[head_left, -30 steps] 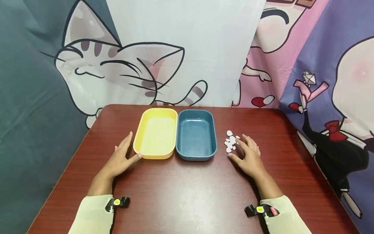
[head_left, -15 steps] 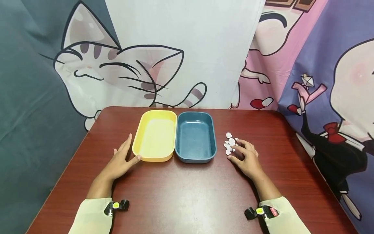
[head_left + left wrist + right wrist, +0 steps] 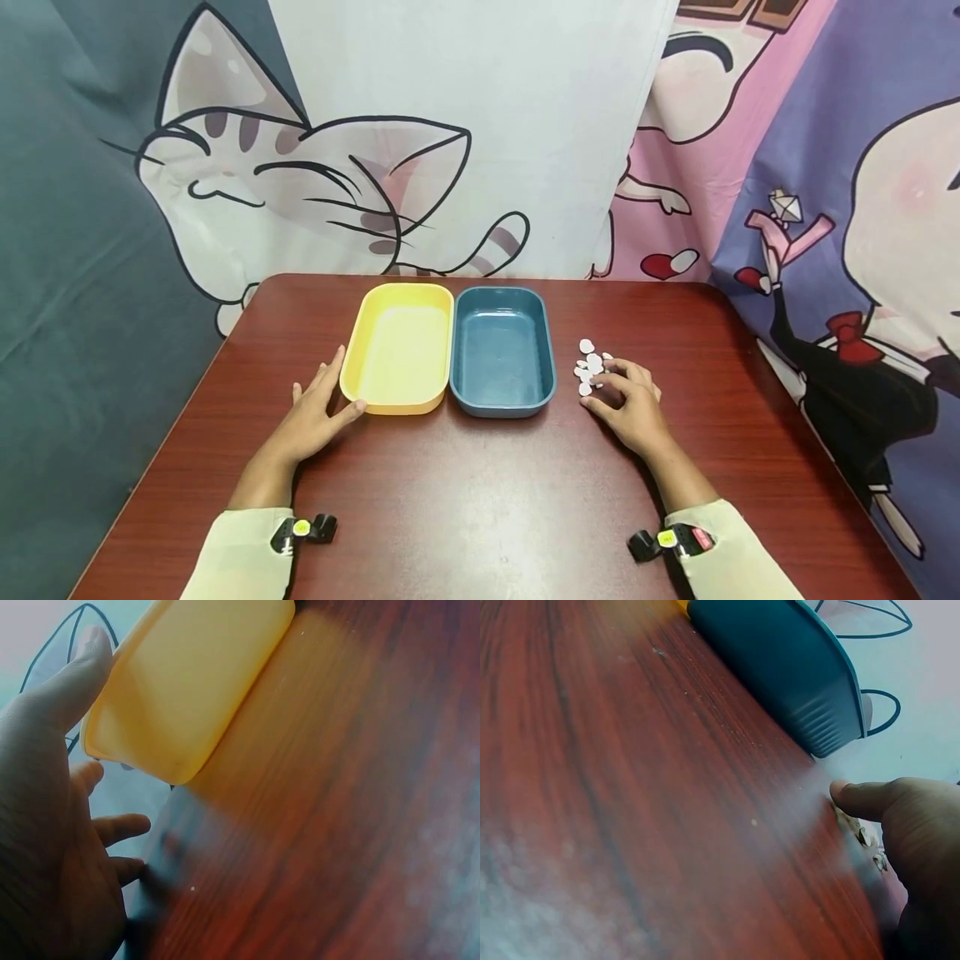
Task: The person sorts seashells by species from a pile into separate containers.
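Observation:
A yellow tray (image 3: 397, 410) and a dark blue tray (image 3: 504, 412) stand side by side on the table. My left hand (image 3: 311, 421) is spread at the yellow tray's near left corner, its thumb at the rim and its fingers along the left side. Right of the blue tray lies a small cluster of white, flat, roundish pieces (image 3: 587, 346), their kind unclear. Over their right edge my right hand (image 3: 633, 412) is bent, index finger at the pieces and thumb just below them, with a gap between the two. The right wrist view shows its thumb beside some pale pieces (image 3: 866, 838), the other fingers hidden.
The reddish-brown wooden table (image 3: 480, 500) ends at a cloth backdrop (image 3: 570, 133) with cartoon prints, close behind the trays. More printed cloth hangs along the right side. Each sleeve carries a small black wrist camera.
My right hand has lowered slightly and its fingers have bent in over the white pieces. The left hand has barely shifted at the yellow tray. The view has tilted a little.

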{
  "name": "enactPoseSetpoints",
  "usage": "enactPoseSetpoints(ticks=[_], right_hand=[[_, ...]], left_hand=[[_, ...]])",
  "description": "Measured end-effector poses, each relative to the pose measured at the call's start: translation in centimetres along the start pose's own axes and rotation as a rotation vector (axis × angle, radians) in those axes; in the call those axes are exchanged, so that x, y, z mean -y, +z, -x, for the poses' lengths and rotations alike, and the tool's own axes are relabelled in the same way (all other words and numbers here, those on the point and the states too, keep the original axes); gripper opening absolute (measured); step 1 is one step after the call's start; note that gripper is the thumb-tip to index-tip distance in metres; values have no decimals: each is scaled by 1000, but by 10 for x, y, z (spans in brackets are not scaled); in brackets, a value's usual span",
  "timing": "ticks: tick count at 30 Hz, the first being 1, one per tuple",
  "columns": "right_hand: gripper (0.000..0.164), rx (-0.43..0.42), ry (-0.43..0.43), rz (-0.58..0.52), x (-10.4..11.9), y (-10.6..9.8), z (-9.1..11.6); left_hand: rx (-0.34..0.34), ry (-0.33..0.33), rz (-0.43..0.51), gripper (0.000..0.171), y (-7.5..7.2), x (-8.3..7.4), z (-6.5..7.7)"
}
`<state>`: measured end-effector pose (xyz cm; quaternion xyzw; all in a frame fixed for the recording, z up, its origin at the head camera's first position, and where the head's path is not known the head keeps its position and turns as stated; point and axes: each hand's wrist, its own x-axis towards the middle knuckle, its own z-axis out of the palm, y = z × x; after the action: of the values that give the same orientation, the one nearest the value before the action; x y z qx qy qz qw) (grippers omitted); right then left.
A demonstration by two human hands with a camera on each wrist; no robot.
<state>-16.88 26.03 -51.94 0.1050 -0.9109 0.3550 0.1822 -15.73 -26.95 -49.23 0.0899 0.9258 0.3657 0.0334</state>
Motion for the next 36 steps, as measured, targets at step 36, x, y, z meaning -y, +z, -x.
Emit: enactPoseSetpoints(ticks=[36], right_hand=[[13,19,27,22,3,2,1]], left_hand=[[-2,-1,-9,110,-2,-2,0]])
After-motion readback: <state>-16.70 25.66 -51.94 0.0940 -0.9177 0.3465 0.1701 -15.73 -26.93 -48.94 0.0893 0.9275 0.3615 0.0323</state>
